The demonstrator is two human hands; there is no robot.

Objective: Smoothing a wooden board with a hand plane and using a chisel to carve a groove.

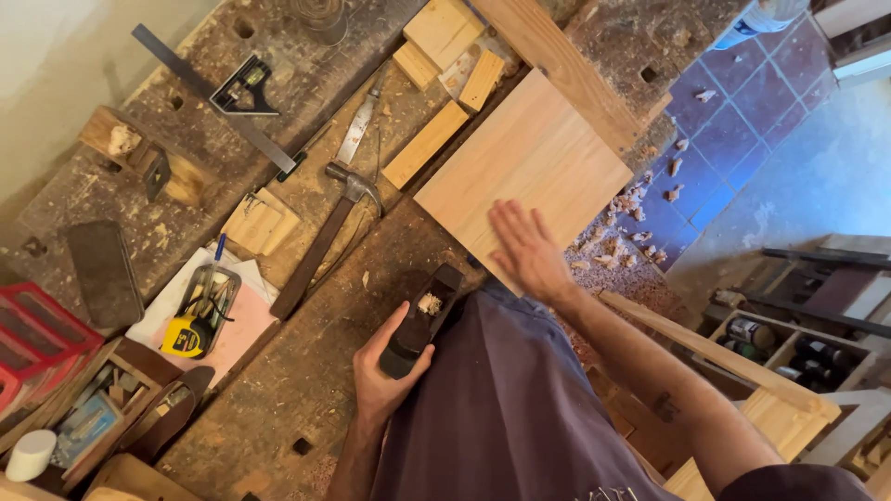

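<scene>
A pale square wooden board lies on the worn workbench, its near corner over the bench edge. My right hand rests flat and open on the board's near corner, fingers spread. A dark hand plane sits on the bench just left of the board, with a curl of shavings in its mouth. My left hand is wrapped around the plane's rear end.
A hammer, a file, a combination square, several small wood blocks and a tray with a yellow tape measure lie on the bench. Shavings litter the tiled floor at right. A long plank lies beyond the board.
</scene>
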